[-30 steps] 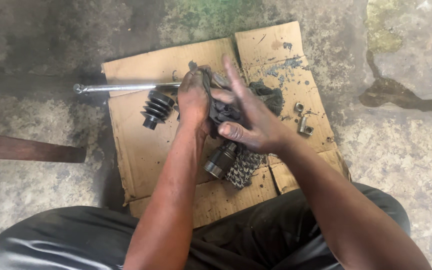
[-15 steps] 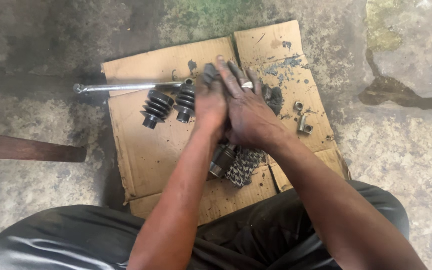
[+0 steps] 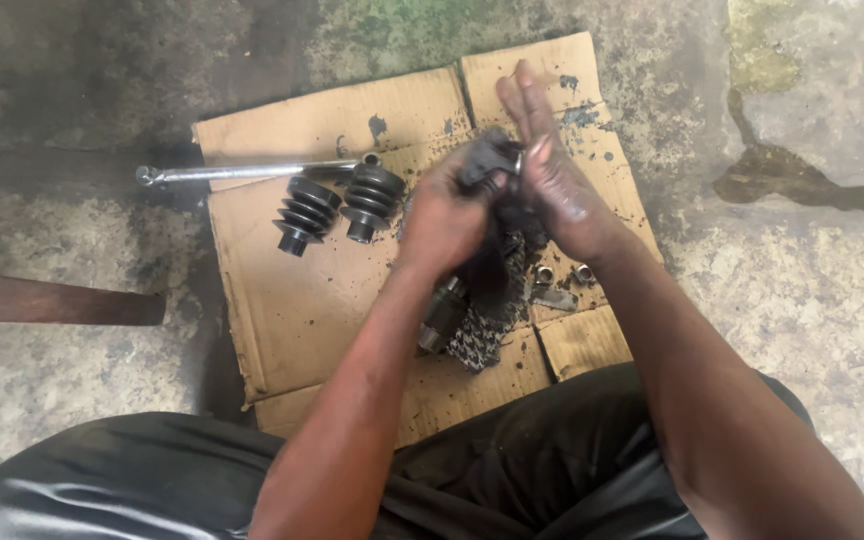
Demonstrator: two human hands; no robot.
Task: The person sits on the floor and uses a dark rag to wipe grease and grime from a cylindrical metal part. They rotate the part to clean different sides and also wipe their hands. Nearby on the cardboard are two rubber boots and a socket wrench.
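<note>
My left hand (image 3: 444, 215) is curled shut around a greasy dark part (image 3: 484, 160), gripping it from below and the side, so that it sits well above the cardboard (image 3: 282, 300) between my two hands. My right hand (image 3: 552, 185) is flat, fingers (image 3: 522, 100) straight and together, pointing away from me, with the palm pressed against the part's other side; it grips nothing, it only presses. Whether anything else lies inside my left fist I cannot tell.

To do this well, I think the left grip should stay firm and low so the slippery piece cannot twist, and the flat palm should bear squarely, not on the fingertips. Grease makes a slip likely.

Both forearms come up from my lap and meet over the middle of the cardboard, wrists close, the right one bent slightly inward.

Under my hands lie a patterned rag (image 3: 477, 340) and a metal cylinder (image 3: 442, 315), with small metal pieces (image 3: 562, 280) just beside them. Further left stand two ribbed rubber boots (image 3: 337, 210), and beyond them a long steel bar (image 3: 252, 172) reaches onto the concrete floor (image 3: 72, 100).
</note>
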